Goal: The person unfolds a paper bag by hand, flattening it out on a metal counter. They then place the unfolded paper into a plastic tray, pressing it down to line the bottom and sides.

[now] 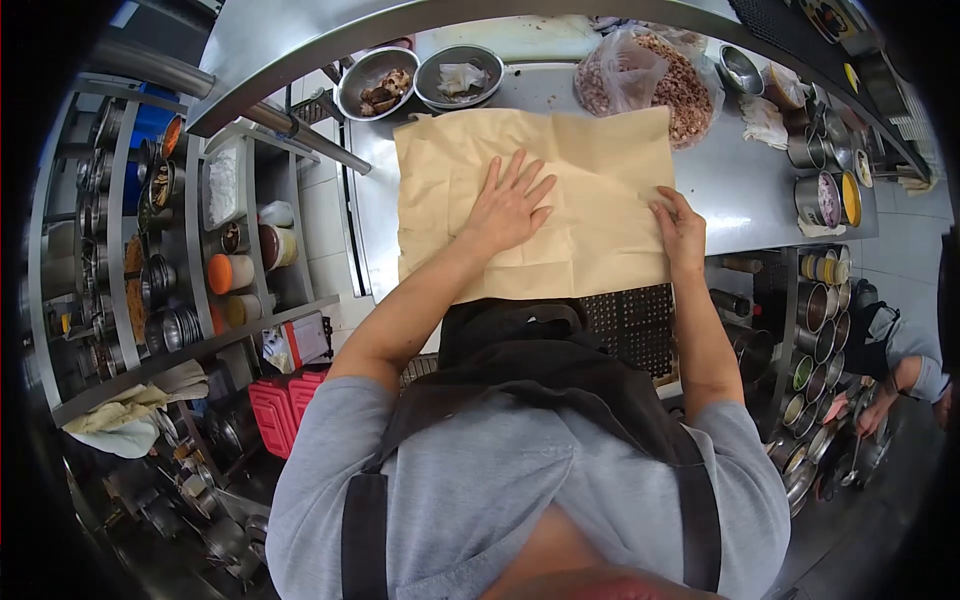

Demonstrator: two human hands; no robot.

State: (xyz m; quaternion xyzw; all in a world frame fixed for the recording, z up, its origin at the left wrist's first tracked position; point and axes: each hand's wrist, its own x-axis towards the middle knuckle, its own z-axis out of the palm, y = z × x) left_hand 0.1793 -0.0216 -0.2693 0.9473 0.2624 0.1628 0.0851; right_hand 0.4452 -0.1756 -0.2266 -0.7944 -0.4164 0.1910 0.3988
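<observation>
A large tan sheet (600, 200), creased and fairly flat, lies over the near part of the steel counter (740, 190). My left hand (508, 205) rests palm down on the sheet, left of its middle, fingers spread. At the sheet's right edge is my right hand (680, 228), its fingers curled, with thumb and fingertips at the edge; whether they pinch the sheet is hard to tell. The sheet's near edge hangs close to my dark apron (530, 370).
Beyond the sheet stand two metal bowls (375, 85) (458, 77) and a plastic bag of chopped reddish food (680, 90). Shelves with containers (230, 273) are on the left. Pots (818, 305) line the right, where another person's hand (872, 415) holds a utensil. An overhead bar crosses the top.
</observation>
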